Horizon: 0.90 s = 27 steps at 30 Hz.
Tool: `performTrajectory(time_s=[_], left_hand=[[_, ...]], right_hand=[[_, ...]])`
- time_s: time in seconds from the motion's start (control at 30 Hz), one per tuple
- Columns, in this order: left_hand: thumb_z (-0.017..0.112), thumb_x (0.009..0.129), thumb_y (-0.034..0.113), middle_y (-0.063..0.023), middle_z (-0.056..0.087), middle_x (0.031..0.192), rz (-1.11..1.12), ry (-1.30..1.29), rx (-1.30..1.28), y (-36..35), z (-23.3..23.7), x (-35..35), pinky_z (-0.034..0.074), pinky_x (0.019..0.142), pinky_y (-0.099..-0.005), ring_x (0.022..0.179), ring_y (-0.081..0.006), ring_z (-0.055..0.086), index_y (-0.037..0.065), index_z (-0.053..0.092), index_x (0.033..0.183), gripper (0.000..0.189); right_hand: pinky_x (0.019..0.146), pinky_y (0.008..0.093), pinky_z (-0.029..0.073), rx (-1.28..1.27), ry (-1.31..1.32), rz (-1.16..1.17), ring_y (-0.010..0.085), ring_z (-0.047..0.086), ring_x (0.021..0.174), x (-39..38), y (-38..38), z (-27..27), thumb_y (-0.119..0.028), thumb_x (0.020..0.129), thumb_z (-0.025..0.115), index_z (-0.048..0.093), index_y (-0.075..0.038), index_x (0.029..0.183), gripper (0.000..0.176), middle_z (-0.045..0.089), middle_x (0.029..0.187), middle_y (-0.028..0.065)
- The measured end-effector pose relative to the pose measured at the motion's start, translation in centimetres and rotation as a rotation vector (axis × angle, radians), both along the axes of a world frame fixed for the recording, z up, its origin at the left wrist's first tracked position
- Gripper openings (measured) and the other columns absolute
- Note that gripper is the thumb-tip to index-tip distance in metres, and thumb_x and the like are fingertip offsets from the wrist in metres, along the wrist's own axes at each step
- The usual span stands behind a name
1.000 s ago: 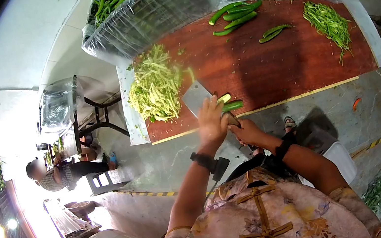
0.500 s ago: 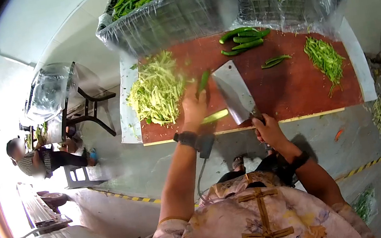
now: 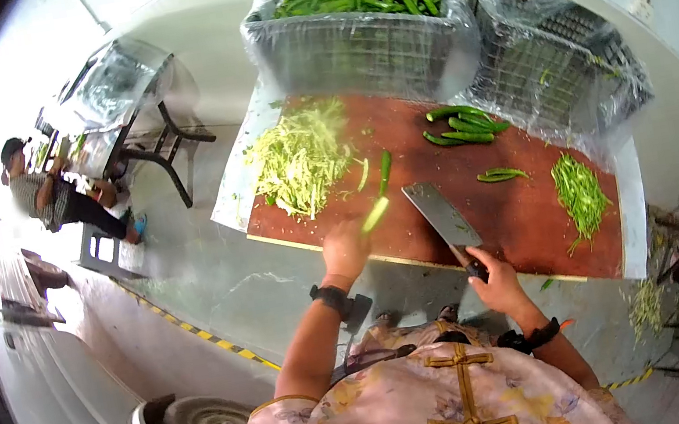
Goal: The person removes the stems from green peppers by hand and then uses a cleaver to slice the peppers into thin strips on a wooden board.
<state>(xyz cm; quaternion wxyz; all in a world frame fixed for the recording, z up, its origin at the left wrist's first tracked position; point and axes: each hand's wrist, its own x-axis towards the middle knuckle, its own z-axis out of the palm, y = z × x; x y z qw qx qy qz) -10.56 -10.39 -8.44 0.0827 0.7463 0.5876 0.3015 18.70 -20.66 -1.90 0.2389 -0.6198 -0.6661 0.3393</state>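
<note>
My right hand [image 3: 497,283] is wrapped round the dark handle of a cleaver [image 3: 444,215], whose broad blade rests low over the red-brown board [image 3: 344,238]. At the board's front edge, my left hand [image 3: 346,249], slightly blurred, has its fingers closed on a pale-faced half of a green pepper [image 3: 375,214]. Just beyond it lies a narrow dark green pepper piece [image 3: 385,171]. A large heap of pale green shreds [image 3: 300,160] sits left of that piece. Whole green peppers [image 3: 468,124] lie together at the back, with smaller pepper pieces [image 3: 501,175] nearer the cleaver.
A plastic-lined crate [image 3: 366,43] full of green peppers stands behind the board, beside another lined crate [image 3: 551,63]. Green strips [image 3: 581,196] are piled at the board's right. A seated person [image 3: 43,188] works at a table on the far left. A white vehicle [image 3: 57,390] stands lower left.
My left hand has drawn back toward the board's front edge and now has the pale pepper half, which was lying on the board. The cleaver blade has tilted. The whole view has turned.
</note>
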Motion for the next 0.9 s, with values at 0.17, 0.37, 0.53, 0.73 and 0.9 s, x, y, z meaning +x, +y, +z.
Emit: performTrajectory(time_s=[0.17, 0.37, 0.53, 0.73, 0.9], left_hand=[[0.056, 0.081, 0.024, -0.0149, 0.061, 0.083, 0.213, -0.053, -0.167, 0.0, -1.1, 2.6, 0.048, 0.065, -0.0477, 0.074, -0.0365, 0.059, 0.011, 0.058, 0.09, 0.017], [0.06, 0.079, 0.02, -0.0129, 0.061, 0.083, 0.176, -0.078, -0.141, -1.8, -0.7, 2.0, 0.048, 0.064, -0.0439, 0.075, -0.0345, 0.061, 0.009, 0.059, 0.086, 0.013], [0.056, 0.08, 0.023, -0.0137, 0.061, 0.082, 0.156, -0.11, -0.162, -2.9, -1.1, 2.1, 0.048, 0.064, -0.0466, 0.073, -0.0351, 0.06, 0.01, 0.061, 0.087, 0.015], [0.056, 0.08, 0.02, -0.0139, 0.061, 0.083, 0.155, -0.161, -0.077, -2.9, -1.4, 3.4, 0.049, 0.064, -0.045, 0.074, -0.0343, 0.06, 0.009, 0.062, 0.085, 0.013], [0.057, 0.079, 0.016, -0.0115, 0.061, 0.092, 0.066, -0.108, -0.098, -3.3, -0.9, 2.7, 0.05, 0.068, -0.0424, 0.079, -0.0328, 0.06, 0.009, 0.063, 0.089, 0.013]], right_hand=[[0.088, 0.0451, 0.045, 0.074, -0.144, 0.101, 0.0402, 0.057, 0.1, 0.1, 0.5, 0.0, -0.009, 0.077, 0.061, 0.048, -0.007, 0.129, 0.054, 0.059, 0.111, 0.0236], [0.067, 0.0456, 0.047, 0.195, -0.318, 0.247, 0.038, 0.058, 0.075, 0.5, 0.3, 0.9, -0.006, 0.075, 0.063, 0.052, -0.009, 0.126, 0.052, 0.058, 0.086, 0.0187], [0.063, 0.0446, 0.049, 0.166, -0.429, 0.322, 0.0355, 0.059, 0.072, -0.2, 0.4, 1.2, -0.01, 0.075, 0.063, 0.054, -0.01, 0.123, 0.049, 0.057, 0.083, 0.0159], [0.06, 0.0437, 0.049, 0.203, -0.471, 0.375, 0.0341, 0.059, 0.07, -0.7, 0.8, 2.0, -0.01, 0.076, 0.064, 0.054, -0.011, 0.123, 0.048, 0.056, 0.082, 0.0148], [0.06, 0.0432, 0.049, 0.18, -0.517, 0.408, 0.0339, 0.059, 0.069, -0.4, 0.6, 2.8, -0.01, 0.075, 0.063, 0.055, -0.01, 0.122, 0.048, 0.056, 0.081, 0.0142]])
